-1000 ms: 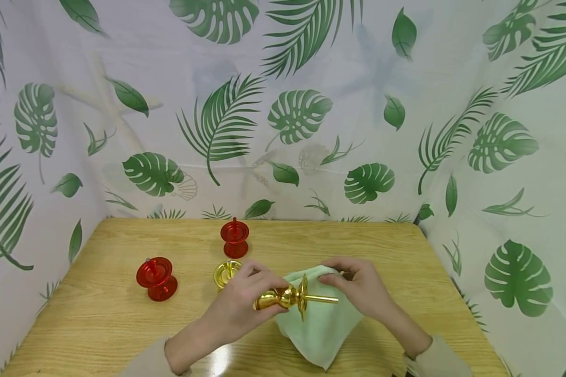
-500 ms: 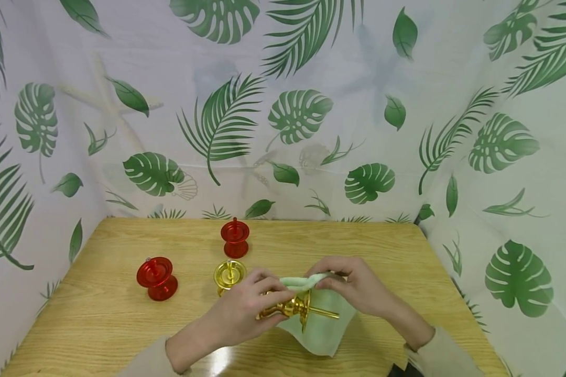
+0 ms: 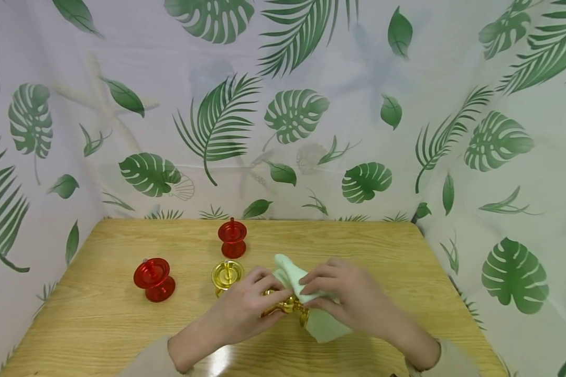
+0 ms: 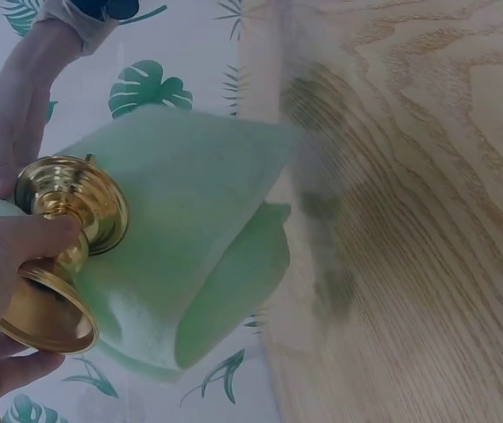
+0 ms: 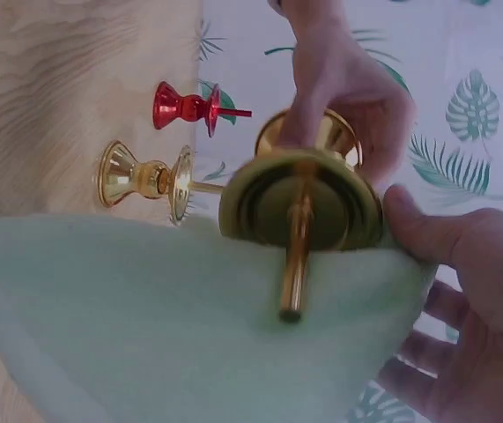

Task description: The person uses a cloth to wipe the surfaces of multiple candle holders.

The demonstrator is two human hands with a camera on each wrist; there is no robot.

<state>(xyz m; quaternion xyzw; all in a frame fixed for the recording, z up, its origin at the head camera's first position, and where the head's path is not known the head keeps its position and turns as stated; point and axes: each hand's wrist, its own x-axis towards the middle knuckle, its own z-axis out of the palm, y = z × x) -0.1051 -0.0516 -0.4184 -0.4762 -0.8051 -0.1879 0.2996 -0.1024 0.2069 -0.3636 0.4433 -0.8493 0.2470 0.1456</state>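
My left hand (image 3: pixel 245 309) grips a gold candle holder (image 3: pixel 290 305) round its waist, holding it tipped on its side above the table. The left wrist view shows the thumb on the narrow part of the candle holder (image 4: pixel 75 198) and fingers below its base. My right hand (image 3: pixel 354 298) pinches a pale green cloth (image 3: pixel 327 327), thumb on one side and fingers on the other. In the right wrist view the cloth (image 5: pixel 145 308) lies along the dish's lower edge, under the bare spike (image 5: pixel 296 273). In the head view cloth and fingers hide the spike.
A second gold candle holder (image 3: pixel 227 275) stands upright just beyond my left hand. Two red candle holders stand on the wooden table (image 3: pixel 75 314): one (image 3: pixel 154 278) at the left, one (image 3: pixel 232 237) farther back. A leaf-patterned sheet (image 3: pixel 297 157) encloses the table's back and sides.
My right hand has brought the cloth up and leftward to the dish of the gold candle holder, gathering it there. The left hand keeps its grip with little movement.
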